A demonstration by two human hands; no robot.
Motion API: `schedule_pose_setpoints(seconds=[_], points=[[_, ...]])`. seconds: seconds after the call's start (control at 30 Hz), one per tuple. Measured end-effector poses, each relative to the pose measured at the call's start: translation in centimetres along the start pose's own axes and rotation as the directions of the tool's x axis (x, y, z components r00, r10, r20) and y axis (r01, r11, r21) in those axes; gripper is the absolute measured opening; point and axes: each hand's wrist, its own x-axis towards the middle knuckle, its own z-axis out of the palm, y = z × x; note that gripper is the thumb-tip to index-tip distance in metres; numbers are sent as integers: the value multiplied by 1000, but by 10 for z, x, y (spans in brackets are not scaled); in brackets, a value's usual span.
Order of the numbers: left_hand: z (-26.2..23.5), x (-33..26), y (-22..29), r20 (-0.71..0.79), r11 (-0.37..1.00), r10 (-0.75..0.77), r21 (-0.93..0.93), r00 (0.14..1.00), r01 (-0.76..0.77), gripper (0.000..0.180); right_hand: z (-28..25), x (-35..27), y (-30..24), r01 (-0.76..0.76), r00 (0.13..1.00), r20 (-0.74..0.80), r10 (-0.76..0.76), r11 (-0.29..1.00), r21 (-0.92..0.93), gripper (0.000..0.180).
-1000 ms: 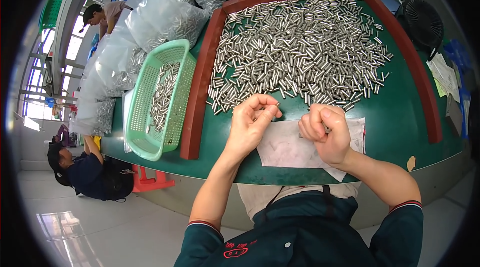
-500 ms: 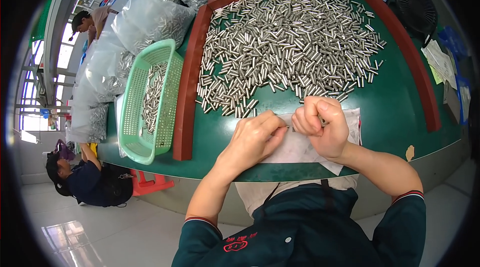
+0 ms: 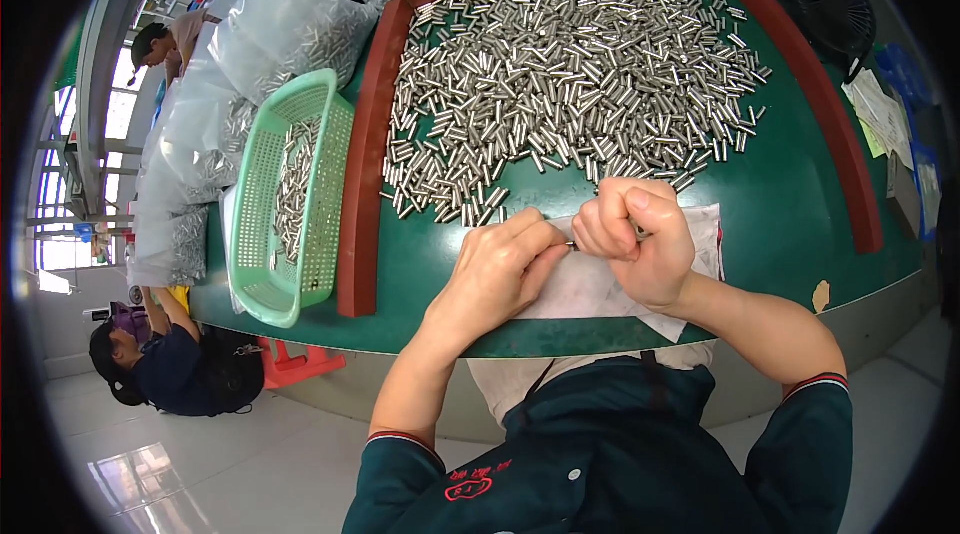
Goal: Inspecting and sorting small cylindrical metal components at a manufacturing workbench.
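Above cloth (image 3: 568,296), noted metal pin (image 3: 571,245) pinched in grip of L hand (image 3: 503,266), approx. crosswise, beside curled R hand (image 3: 642,246) w/ unclear contents.

Your left hand (image 3: 500,272) pinches a small metal pin (image 3: 572,245) near your curled right hand (image 3: 645,246), both hands over a pale cloth (image 3: 575,292) on the green tabletop (image 3: 790,204). Beyond them, loose cylindrical pins (image 3: 570,74) spread inside a reddish-brown frame (image 3: 362,214); a green perforated basket (image 3: 329,184) stands left of it, holding more pins (image 3: 293,189).
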Motion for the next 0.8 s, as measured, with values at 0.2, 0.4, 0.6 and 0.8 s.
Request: schedule_pose_setpoints(seconds=[0.2,0.4,0.6,0.8], points=[[2,0,-1,-10,1000,4,-2,1000,-4,7,1,-1,0,6,1000,-2,-6,1000,-9,37],[3,0,-2,-24,1000,16,-14,1000,-16,8,1,-2,3,4,1000,-12,-4,999,-37,37],[2,0,-2,-22,1000,4,-30,1000,-4,7,3,0,-1,1,1000,-13,-1,1000,-18,36],[3,0,-2,-31,999,10,-49,999,-12,7,2,-2,1,5,1000,-12,-5,1000,-3,35]])
